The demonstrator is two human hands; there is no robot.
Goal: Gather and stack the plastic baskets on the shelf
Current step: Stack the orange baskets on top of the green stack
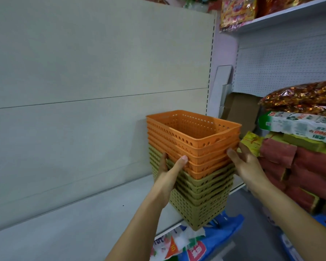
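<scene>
A tall nested stack of perforated plastic baskets stands at the right end of a pale shelf (83, 219). Several orange baskets (194, 136) sit on top of several olive-green baskets (201, 200). The stack's front corner hangs slightly past the shelf's front edge. My left hand (169, 168) grips the stack's left side, thumb on the lowest orange rims, fingers round the green ones. My right hand (245, 162) presses flat against the right side at the orange and green join, fingers spread.
Red and yellow wrapped bundles (297, 166) are piled right of the stack, with a printed pack (299, 127) and a shiny foil bag (305, 98) on top. Blue plastic bags (211, 243) lie below the shelf edge. A perforated back panel (282, 59) and an upper shelf (282, 16) stand at right.
</scene>
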